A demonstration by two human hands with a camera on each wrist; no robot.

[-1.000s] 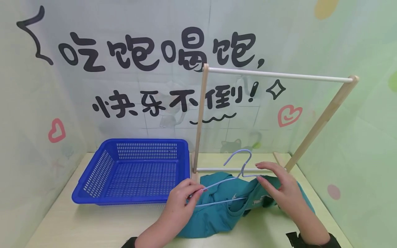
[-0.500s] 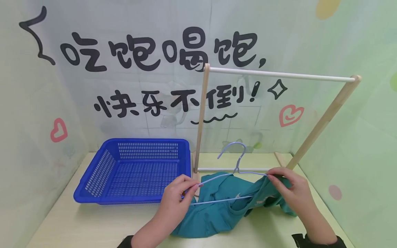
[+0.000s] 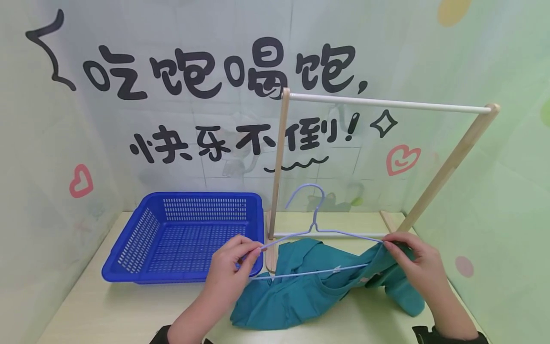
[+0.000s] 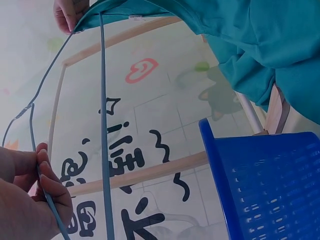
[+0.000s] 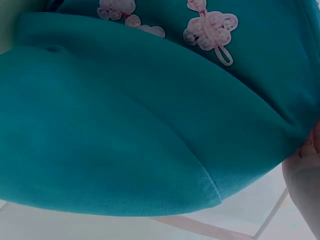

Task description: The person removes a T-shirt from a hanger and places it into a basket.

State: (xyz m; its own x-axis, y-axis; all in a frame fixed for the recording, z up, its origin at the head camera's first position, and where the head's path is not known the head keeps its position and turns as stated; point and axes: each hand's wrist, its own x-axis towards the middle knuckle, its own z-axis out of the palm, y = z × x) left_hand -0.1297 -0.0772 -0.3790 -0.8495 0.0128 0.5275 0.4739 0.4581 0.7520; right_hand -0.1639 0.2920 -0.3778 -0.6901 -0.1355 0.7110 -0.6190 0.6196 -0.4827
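A light purple clothes hanger is held up between both hands, its hook pointing upward. My left hand pinches the hanger's left arm, also seen in the left wrist view. At the other end, my right hand pinches the right shoulder of a teal garment together with the hanger's arm. That end of the hanger runs inside the cloth, while its left arm and most of the bottom bar are bare. The garment's left part lies bunched on the table. Pink printed figures show on the cloth in the right wrist view.
A drying rack with a white top bar and wooden legs stands behind the garment. Left of it sits a blue plastic basket with nothing inside. Printed walls enclose the pale tabletop at the back and sides.
The hanger has shifted left and its hook has risen. My right hand has moved right and closed on the garment's shoulder and hanger arm. My left hand has drifted left, still pinching the hanger.
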